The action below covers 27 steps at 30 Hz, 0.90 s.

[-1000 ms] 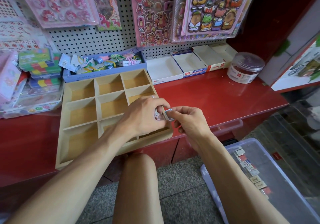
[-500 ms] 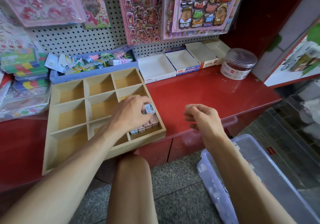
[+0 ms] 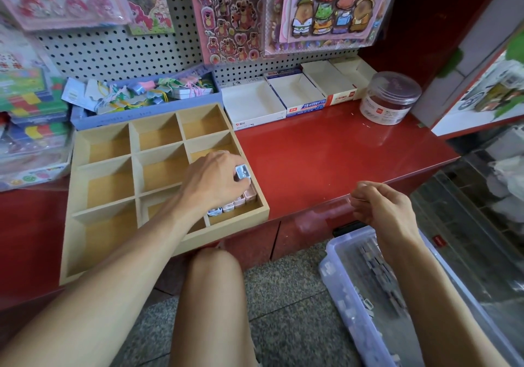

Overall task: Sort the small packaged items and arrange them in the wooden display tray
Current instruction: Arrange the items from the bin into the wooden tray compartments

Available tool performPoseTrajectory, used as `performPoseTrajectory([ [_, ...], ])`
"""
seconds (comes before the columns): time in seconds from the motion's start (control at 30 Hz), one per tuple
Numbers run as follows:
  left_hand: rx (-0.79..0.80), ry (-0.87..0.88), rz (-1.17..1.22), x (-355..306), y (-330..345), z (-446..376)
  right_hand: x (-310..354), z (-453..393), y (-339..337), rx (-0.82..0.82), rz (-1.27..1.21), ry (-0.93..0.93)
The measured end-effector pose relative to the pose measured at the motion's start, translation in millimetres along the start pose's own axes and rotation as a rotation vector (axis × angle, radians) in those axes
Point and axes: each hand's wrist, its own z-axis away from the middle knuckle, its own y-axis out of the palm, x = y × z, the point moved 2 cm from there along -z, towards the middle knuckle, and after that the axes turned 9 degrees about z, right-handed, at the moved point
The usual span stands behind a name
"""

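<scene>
A small blue pencil sharpener (image 3: pixel 243 173) with a shiny silver top is pinched by the left hand (image 3: pixel 215 181) over the wooden tray (image 3: pixel 99 242), while the right hand (image 3: pixel 381 211) is curled, holding nothing.

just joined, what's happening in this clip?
A person is stocking a wooden display tray on a red counter. The left hand pinches a small packaged item over the tray's near-right compartment, beside a row of packaged items already set there. The right hand hovers, fingers curled, above a clear plastic bin of more items. The other compartments look empty.
</scene>
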Motion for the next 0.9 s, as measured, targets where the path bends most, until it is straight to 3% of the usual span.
performPoseTrajectory([
  [0.13,-0.069,-0.019,0.069,-6,-5,5,-1,4,-7,-0.007,0.022,-0.019],
  [0.37,-0.095,-0.05,0.534,-56,11,38,-7,19,-40,-0.055,0.075,-0.074],
  [0.47,0.001,-0.099,0.747,-83,37,55,-18,22,-62,-0.099,0.11,-0.08],
  [0.63,0.169,-0.222,0.903,-124,99,71,-51,24,-105,-0.184,0.121,-0.058],
  [0.9,0.433,-0.238,0.828,-168,226,68,-168,17,-164,-0.3,0.12,0.134],
])
